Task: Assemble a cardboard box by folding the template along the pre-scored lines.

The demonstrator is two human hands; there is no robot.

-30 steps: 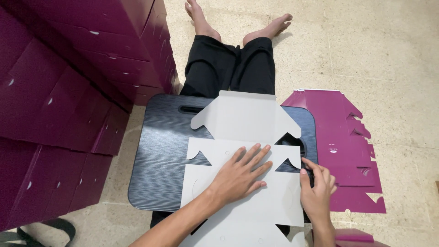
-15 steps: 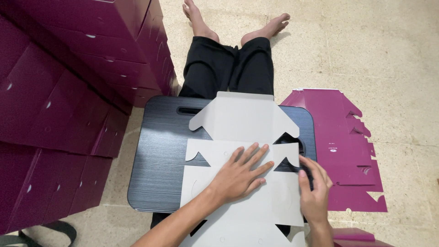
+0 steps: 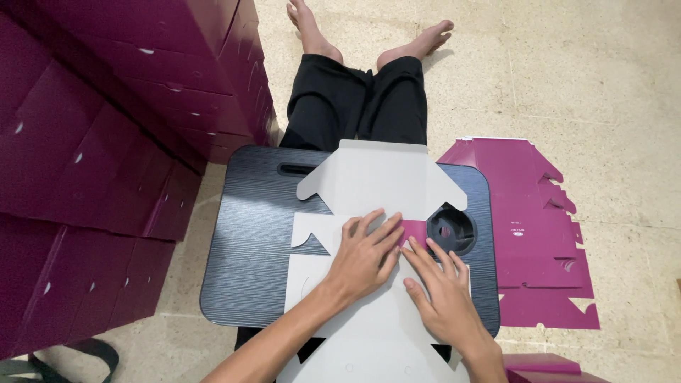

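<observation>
Your left hand [image 3: 365, 257] lies flat, fingers spread, pinning the white die-cut carton blank [image 3: 376, 213] at centre frame, while your right hand [image 3: 441, 294] presses open-palmed on its folded-over maroon flap [image 3: 413, 230]. The blank looks light, thin and springy on the black lap desk [image 3: 248, 248], so hold it beside the crease lines.

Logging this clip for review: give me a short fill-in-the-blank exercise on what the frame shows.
1. Both hands press on a flat ____ cardboard blank.
2. The blank lies on a ____ lap tray.
3. A folded-over flap by the right hand shows its ____ side.
4. The left hand lies ____ on the blank.

Missing words: white; black; purple; flat
</observation>
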